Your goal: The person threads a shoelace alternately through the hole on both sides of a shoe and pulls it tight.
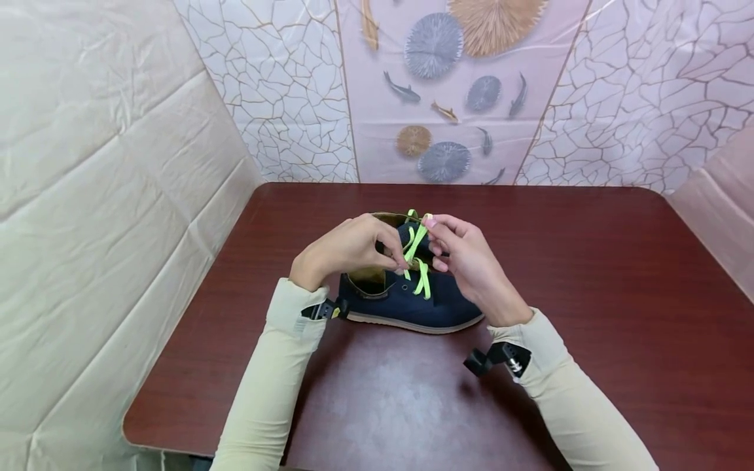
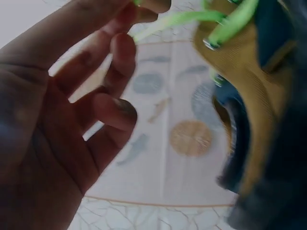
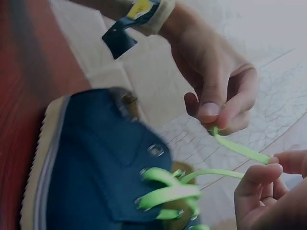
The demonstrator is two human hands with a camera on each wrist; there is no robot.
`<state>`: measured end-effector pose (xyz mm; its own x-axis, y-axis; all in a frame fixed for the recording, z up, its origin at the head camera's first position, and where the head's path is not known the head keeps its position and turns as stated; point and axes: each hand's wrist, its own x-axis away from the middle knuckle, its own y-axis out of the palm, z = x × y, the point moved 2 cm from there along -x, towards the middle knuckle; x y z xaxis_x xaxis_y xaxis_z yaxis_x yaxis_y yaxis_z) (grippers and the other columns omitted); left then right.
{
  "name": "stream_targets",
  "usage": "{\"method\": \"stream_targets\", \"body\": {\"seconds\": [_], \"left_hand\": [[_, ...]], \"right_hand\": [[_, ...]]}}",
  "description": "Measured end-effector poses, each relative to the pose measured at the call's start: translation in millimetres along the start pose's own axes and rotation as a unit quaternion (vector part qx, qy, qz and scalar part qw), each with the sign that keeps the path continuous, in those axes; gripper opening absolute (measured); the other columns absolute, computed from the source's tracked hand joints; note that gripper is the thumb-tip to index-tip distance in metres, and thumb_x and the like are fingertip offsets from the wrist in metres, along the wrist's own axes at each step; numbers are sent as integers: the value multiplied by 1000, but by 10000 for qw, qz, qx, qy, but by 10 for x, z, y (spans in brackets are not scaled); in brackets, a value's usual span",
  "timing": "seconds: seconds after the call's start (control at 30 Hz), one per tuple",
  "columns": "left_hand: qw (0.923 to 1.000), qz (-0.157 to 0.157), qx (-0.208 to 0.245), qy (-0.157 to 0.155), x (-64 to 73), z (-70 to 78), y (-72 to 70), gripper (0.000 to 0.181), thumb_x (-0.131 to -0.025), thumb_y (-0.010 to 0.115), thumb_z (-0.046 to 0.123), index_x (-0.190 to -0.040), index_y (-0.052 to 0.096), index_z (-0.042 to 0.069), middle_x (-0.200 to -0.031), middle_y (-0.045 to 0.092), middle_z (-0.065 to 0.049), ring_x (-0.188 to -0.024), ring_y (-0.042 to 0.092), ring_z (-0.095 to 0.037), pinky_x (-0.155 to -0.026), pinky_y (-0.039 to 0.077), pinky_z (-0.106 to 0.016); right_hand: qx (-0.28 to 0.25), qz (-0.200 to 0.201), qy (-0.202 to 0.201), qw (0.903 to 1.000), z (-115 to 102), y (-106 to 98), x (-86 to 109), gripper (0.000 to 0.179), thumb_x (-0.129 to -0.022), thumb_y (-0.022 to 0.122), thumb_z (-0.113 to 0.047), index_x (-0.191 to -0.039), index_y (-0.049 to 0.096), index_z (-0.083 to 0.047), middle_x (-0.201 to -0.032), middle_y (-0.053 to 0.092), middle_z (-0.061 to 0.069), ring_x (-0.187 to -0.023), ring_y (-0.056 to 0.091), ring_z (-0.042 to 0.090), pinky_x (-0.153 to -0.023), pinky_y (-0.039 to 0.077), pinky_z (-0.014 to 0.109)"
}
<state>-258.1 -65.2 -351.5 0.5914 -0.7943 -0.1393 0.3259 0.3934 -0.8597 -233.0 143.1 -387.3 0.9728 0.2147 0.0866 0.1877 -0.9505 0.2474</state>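
Note:
A navy shoe (image 1: 436, 311) with a pale sole and yellow-brown lining sits on the table, toe to the right. Its neon green lace (image 3: 242, 151) runs up from the eyelets and stretches between my two hands. Thumb and index finger of my left hand (image 1: 359, 247) pinch the lace's end, seen clearly in the right wrist view. My right hand (image 1: 471, 261) pinches the same lace a short way along, to the right. One upper eyelet (image 3: 156, 150) on the near flap holds no lace. Just behind lies a second navy shoe (image 1: 432, 246), partly hidden by my hands and the first shoe.
The dark red-brown table (image 1: 601, 314) reaches around the shoes on all sides. A patterned wall sheet (image 1: 294, 98) hangs behind its far edge, and a cream quilted covering (image 1: 106, 196) stands along the left. Each wrist carries a black strap (image 1: 511, 358) with a camera.

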Motion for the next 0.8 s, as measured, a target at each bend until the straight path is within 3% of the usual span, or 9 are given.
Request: {"method": "stream_targets", "body": {"seconds": [0.13,0.2,0.3,0.4,0.53,0.6,0.8], "left_hand": [[9991,-233,71,-337,-36,-117,67,9,-92,84,20,-88,86,27,-87,75,23,-85,67,3,-81,55,-25],[9987,-258,166,-404,-48,-159,93,8,-93,83,19,-89,87,26,-86,76,22,-85,68,2,-81,56,-25],[9985,-246,237,-436,-48,-210,122,8,-94,82,17,-90,86,23,-85,76,21,-85,69,2,-82,55,-24],[9985,-178,276,-431,-57,-222,131,7,-95,81,18,-92,86,22,-86,76,19,-84,69,1,-81,56,-24],[9987,120,437,-228,-57,-217,108,6,-95,81,17,-97,87,20,-89,78,15,-85,69,-1,-80,56,-25],[9979,295,570,5,-59,-212,97,8,-94,81,14,-99,87,18,-92,79,12,-89,70,-3,-81,57,-26],[9929,586,768,688,-85,-194,105,15,-92,81,2,-103,86,10,-99,78,1,-97,69,-10,-89,57,-30]], "right_hand": [[594,6,2,9982,40,-58,-47,37,-112,55,-26,-148,52,-25,-99,52,2,-70,41,13,-55,36,24],[1012,-9,28,9949,33,-83,-54,41,-112,54,-27,-152,48,-27,-100,53,3,-68,41,13,-55,36,24],[1708,-149,167,9850,23,-92,-60,32,-111,55,-28,-138,60,-10,-87,53,1,-59,37,10,-52,33,23],[2453,-579,410,9668,17,-88,-37,36,-112,54,-30,-116,67,4,-73,50,-2,-51,29,8,-48,26,22],[3016,-1181,634,9440,21,-40,-7,48,-114,48,-36,-111,71,5,-63,46,-3,-47,23,9,-47,23,24],[2927,-1279,674,9452,39,-17,-5,50,-115,45,-37,-114,72,6,-63,47,-2,-46,22,9,-46,23,24],[2005,-1307,836,9673,139,-1,-34,51,-116,43,-33,-120,70,10,-76,55,-1,-47,27,6,-43,24,19]]}}
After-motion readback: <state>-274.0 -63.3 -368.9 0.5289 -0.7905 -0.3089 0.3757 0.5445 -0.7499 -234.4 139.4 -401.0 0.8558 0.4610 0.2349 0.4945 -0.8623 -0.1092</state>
